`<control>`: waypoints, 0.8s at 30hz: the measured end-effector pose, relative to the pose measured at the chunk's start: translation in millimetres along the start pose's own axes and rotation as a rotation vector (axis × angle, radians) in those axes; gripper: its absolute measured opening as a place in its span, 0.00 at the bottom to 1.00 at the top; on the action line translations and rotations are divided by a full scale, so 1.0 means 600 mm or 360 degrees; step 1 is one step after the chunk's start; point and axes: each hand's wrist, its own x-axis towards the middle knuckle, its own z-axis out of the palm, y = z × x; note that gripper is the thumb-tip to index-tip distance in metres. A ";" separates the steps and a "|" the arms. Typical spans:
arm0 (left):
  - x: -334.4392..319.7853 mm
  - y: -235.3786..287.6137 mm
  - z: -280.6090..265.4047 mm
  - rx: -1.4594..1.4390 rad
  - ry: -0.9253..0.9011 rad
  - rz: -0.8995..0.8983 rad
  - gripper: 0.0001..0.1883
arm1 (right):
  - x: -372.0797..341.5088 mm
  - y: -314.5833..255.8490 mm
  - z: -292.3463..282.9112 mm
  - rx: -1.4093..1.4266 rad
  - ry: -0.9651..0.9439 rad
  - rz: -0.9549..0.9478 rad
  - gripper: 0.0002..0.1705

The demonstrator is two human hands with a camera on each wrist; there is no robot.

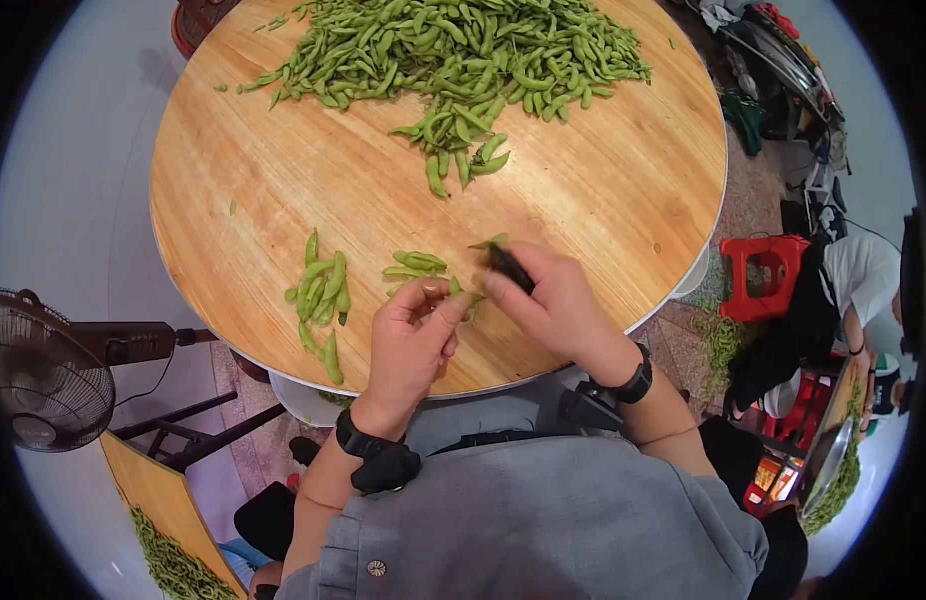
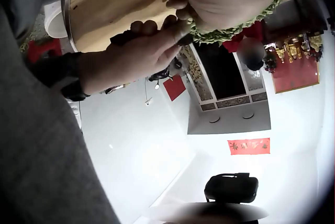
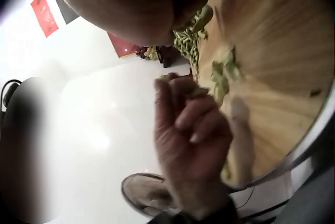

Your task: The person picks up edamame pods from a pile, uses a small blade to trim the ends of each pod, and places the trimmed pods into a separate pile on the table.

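Head view: the left hand (image 1: 408,340) pinches a green pod (image 1: 455,287) between thumb and fingers; the right hand (image 1: 558,305), just to its right, is clamped round a dark tool (image 1: 513,268) — too blurred to identify. Loose pods (image 1: 418,262) lie on the worktop (image 1: 273,170) just ahead of the left hand, a small pile (image 1: 324,292) to its left, and a big heap (image 1: 463,50) well beyond both hands. Left wrist view: the right hand's fingers are curled — the heap's leafy edge shows past the left hand. Right wrist view: the left hand's thumb and fingers come together.
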 end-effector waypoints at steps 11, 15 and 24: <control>-0.010 0.003 -0.009 -0.0219 -0.0421 -0.0309 0.11 | -0.012 0.006 -0.002 0.0633 -0.0366 0.0387 0.11; -0.012 0.010 -0.011 -0.0417 -0.0401 -0.0433 0.12 | -0.020 0.005 -0.002 0.0427 -0.0398 0.0249 0.15; -0.013 -0.012 -0.016 -0.0064 -0.0231 -0.0155 0.08 | -0.036 -0.006 -0.009 0.0382 -0.0588 0.0085 0.22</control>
